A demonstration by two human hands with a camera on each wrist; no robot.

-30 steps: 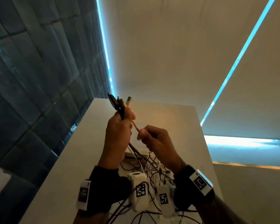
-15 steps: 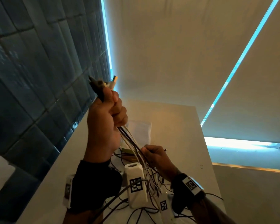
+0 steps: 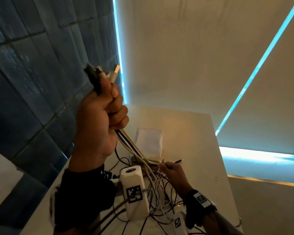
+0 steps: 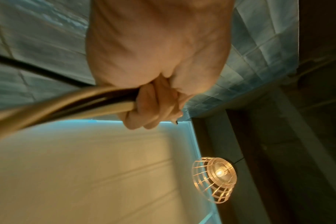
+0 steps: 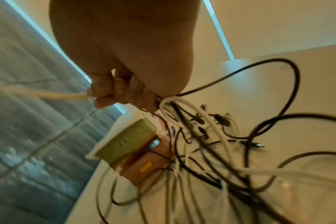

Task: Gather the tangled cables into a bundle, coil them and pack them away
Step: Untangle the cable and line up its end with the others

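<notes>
Surface [image 3: 185, 133]: pale top running away from the camera; its left edge is lying close along a blue tiled wall [image 3: 32, 82], its far and right edges are standing free, with bare top showing toward the far right corner.
Cables [image 3: 134, 146]: black and white leads are rising in a taut bundle from a loose tangle on the near part of the surface up to the raised left hand; loops of the tangle are spreading toward the right edge, staying on the surface.
Left hand [image 3: 98, 126]: is holding high above the surface, beside the tiled wall; fingers [image 4: 144, 109] are wrapping tightly round the bundle, with the plug ends [image 3: 109, 73] sticking out above the fist.
Right hand [image 3: 173, 173]: is working low, just over the tangle near the middle of the surface; fingers [image 5: 105, 94] are pinching one white cable, and more strands are passing under the palm.
Box [image 5: 128, 139]: green and tan, with a white rim, is sitting on the surface just beside the right hand, near the left edge; cables are lying against its side.
Loose plugs [image 5: 220, 119]: small dark connectors are lying on the surface beyond the tangle.
</notes>
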